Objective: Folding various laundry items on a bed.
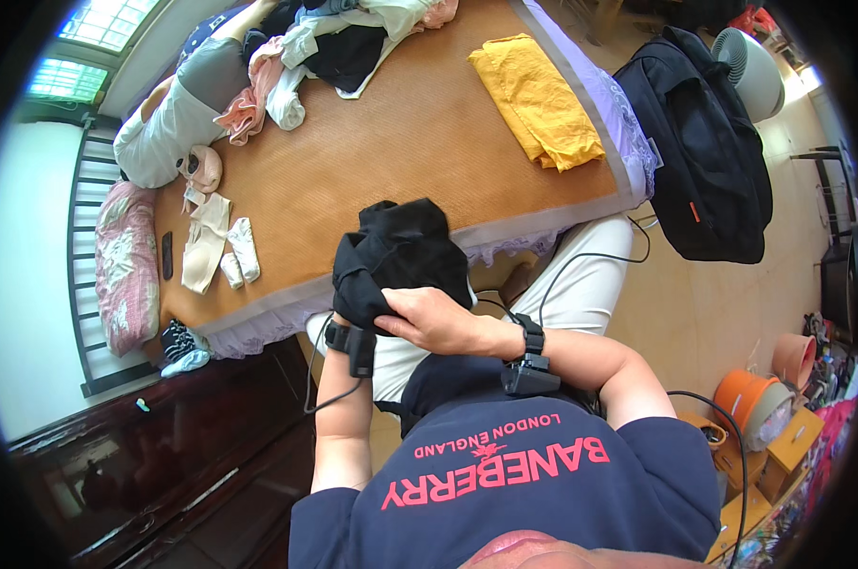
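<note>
A bunched black garment (407,249) is held in front of my body at the near edge of the bed mat (372,156). My left hand is covered by its folds; only the wrist, with a black strap and a small device, shows below. My right hand (429,320) pinches the garment's near edge between thumb and fingers, close to that wrist. A folded yellow cloth (539,103) lies on the mat at the upper right. To the left on the mat are a beige bra (206,245) and small white folded items (242,249).
Mixed clothes (347,57) are heaped at the far side, beside another person (165,121). A dark phone-like object (167,255) and a rolled floral quilt (126,270) lie at the left. A black bag (699,149) stands right of the bed. Cables run from my wrist devices.
</note>
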